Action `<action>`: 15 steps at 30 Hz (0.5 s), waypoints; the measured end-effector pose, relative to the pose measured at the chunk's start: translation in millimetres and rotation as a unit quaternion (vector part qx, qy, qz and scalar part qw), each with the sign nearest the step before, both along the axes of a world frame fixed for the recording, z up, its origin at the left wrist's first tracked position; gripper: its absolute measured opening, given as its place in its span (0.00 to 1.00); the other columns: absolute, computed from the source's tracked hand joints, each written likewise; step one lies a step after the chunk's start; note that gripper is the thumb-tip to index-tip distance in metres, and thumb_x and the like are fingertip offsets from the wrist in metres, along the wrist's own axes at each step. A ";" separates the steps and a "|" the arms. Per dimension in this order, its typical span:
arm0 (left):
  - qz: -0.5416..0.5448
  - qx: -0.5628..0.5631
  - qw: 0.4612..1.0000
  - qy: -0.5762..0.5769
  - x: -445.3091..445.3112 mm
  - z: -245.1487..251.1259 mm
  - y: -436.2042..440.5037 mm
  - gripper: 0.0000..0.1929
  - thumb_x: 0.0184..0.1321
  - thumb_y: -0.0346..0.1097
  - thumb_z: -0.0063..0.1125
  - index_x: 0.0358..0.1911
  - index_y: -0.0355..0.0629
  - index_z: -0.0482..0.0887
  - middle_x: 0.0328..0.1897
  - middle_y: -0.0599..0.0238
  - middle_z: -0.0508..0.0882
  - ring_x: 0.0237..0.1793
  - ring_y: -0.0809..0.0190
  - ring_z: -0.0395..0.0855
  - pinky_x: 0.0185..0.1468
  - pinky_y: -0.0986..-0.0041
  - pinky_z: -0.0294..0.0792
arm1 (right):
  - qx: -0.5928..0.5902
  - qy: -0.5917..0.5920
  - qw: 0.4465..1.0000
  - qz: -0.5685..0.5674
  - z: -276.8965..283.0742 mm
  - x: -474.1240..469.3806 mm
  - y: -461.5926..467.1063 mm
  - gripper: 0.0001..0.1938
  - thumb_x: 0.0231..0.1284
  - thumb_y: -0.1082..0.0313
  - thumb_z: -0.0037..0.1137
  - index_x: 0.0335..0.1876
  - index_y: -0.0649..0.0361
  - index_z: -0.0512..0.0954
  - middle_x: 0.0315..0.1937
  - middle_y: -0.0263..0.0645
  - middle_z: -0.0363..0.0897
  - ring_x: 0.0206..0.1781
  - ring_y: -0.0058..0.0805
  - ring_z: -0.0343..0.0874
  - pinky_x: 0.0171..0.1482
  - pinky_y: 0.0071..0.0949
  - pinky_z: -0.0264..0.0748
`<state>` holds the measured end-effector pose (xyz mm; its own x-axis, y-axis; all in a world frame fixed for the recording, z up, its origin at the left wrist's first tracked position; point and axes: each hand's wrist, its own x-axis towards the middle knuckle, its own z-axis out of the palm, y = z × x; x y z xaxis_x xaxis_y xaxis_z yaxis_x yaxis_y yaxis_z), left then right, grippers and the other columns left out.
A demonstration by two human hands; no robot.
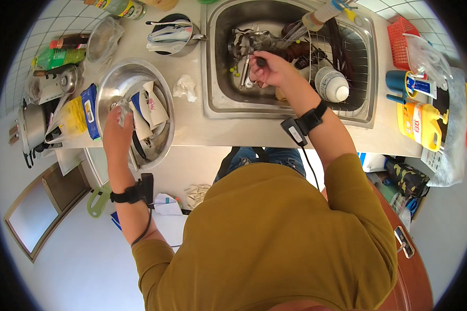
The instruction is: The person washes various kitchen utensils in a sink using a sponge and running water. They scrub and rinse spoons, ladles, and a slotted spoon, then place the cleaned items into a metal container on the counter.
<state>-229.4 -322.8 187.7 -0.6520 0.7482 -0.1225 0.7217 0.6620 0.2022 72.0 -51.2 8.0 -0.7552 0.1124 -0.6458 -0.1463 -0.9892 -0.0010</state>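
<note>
My left hand [118, 126] is over the left side of a wide stainless steel bowl [167, 116], its fingers around a shiny ridged metal item [123, 111] that I cannot name exactly. Beside it in the bowl lie white spoons with printed patterns [155, 105] and a black-handled utensil [138, 145]. Over the sink [233, 107], my right hand [272, 70] grips a utensil by its black handle [260, 61]; its far end is hard to make out. Below that hand, metal cutlery [244, 74] and dark utensils lie in the basin. Water sprays from the faucet head [313, 19].
A wire rack [358, 89] in the sink's right side holds white bowls [332, 85]. Left of the sink stand a pot with spoons [171, 35] and a crumpled tissue [185, 87]. A yellow detergent jug [418, 124] and a blue cup [399, 83] are at right.
</note>
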 end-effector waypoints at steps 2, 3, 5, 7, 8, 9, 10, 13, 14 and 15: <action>-0.017 0.064 0.996 -0.055 32.4 9.7 11.6 0.21 0.56 0.40 0.55 0.51 0.38 0.72 0.45 0.53 0.80 0.48 0.53 0.78 0.51 0.67 0.67 | -0.100 0.073 0.992 -0.011 21.2 25.4 2.6 0.05 0.58 0.68 0.50 0.35 0.61 0.70 0.23 0.31 0.69 0.23 0.20 0.68 0.19 0.12 0.62; -0.019 0.083 0.992 -0.089 47.9 12.7 16.9 0.20 0.56 0.40 0.55 0.51 0.38 0.73 0.46 0.53 0.80 0.48 0.54 0.78 0.52 0.68 0.67 | -0.155 0.131 0.979 -0.008 30.0 37.6 2.1 0.05 0.58 0.69 0.50 0.35 0.61 0.70 0.22 0.30 0.67 0.23 0.19 0.67 0.19 0.11 0.61; -0.029 0.109 0.980 -0.161 78.1 14.2 27.6 0.20 0.56 0.39 0.56 0.50 0.37 0.74 0.46 0.54 0.80 0.49 0.56 0.78 0.52 0.69 0.67 | -0.198 0.136 0.970 -0.022 44.1 60.6 -2.5 0.08 0.59 0.68 0.48 0.40 0.63 0.69 0.21 0.27 0.64 0.21 0.15 0.62 0.18 0.10 0.59; -0.041 0.133 0.958 -0.250 105.4 10.8 40.4 0.19 0.55 0.38 0.56 0.49 0.37 0.74 0.46 0.53 0.80 0.49 0.57 0.78 0.52 0.70 0.67 | -0.229 0.147 0.962 -0.017 55.3 84.4 -7.3 0.12 0.62 0.67 0.46 0.47 0.63 0.68 0.19 0.25 0.62 0.20 0.13 0.61 0.18 0.10 0.58; -0.052 0.112 0.957 -0.261 118.0 8.1 46.8 0.19 0.56 0.37 0.55 0.50 0.36 0.74 0.46 0.54 0.80 0.49 0.58 0.78 0.52 0.71 0.67 | -0.212 0.131 0.968 -0.001 59.4 93.4 -10.8 0.13 0.63 0.66 0.44 0.50 0.63 0.68 0.18 0.24 0.62 0.18 0.12 0.59 0.16 0.10 0.56; -0.061 0.101 0.952 -0.284 130.2 4.5 54.9 0.18 0.58 0.36 0.54 0.50 0.36 0.74 0.46 0.56 0.80 0.48 0.60 0.78 0.52 0.72 0.67 | -0.185 0.148 0.971 0.038 63.5 102.4 -13.7 0.14 0.63 0.65 0.44 0.51 0.63 0.67 0.18 0.25 0.61 0.18 0.12 0.59 0.16 0.10 0.56; -0.071 0.089 0.945 -0.307 141.5 1.0 63.1 0.18 0.59 0.36 0.53 0.50 0.36 0.73 0.46 0.57 0.80 0.47 0.61 0.78 0.52 0.73 0.67 | -0.164 0.144 0.974 0.064 67.9 113.6 -19.2 0.14 0.64 0.64 0.43 0.51 0.63 0.67 0.18 0.25 0.61 0.17 0.12 0.58 0.15 0.11 0.55; -0.143 0.070 0.943 -0.292 169.3 -9.2 86.2 0.17 0.59 0.36 0.53 0.49 0.36 0.75 0.45 0.57 0.81 0.47 0.61 0.78 0.51 0.73 0.68 | -0.080 0.080 0.985 0.128 82.8 144.7 -27.6 0.16 0.65 0.62 0.41 0.52 0.64 0.67 0.16 0.25 0.59 0.14 0.13 0.55 0.13 0.11 0.52; -0.155 0.069 0.937 -0.305 176.7 -12.7 95.1 0.17 0.58 0.38 0.52 0.48 0.36 0.76 0.44 0.56 0.81 0.47 0.58 0.78 0.49 0.71 0.68 | -0.048 0.071 0.986 0.146 88.8 155.6 -28.5 0.17 0.65 0.61 0.41 0.53 0.64 0.67 0.15 0.26 0.58 0.14 0.13 0.54 0.13 0.11 0.52; -0.167 0.069 0.931 -0.317 182.7 -16.8 105.6 0.17 0.57 0.40 0.52 0.47 0.37 0.77 0.43 0.55 0.81 0.46 0.55 0.79 0.48 0.70 0.69 | -0.018 0.071 0.984 0.163 94.4 164.8 -28.3 0.17 0.65 0.61 0.40 0.53 0.64 0.67 0.15 0.26 0.58 0.14 0.13 0.54 0.13 0.11 0.51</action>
<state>-46.7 -217.2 170.9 -0.2094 0.9337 -0.2906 0.5890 0.3576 0.7247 236.8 -79.6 102.4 -0.8303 -0.1714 -0.5303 0.1817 -0.9828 0.0331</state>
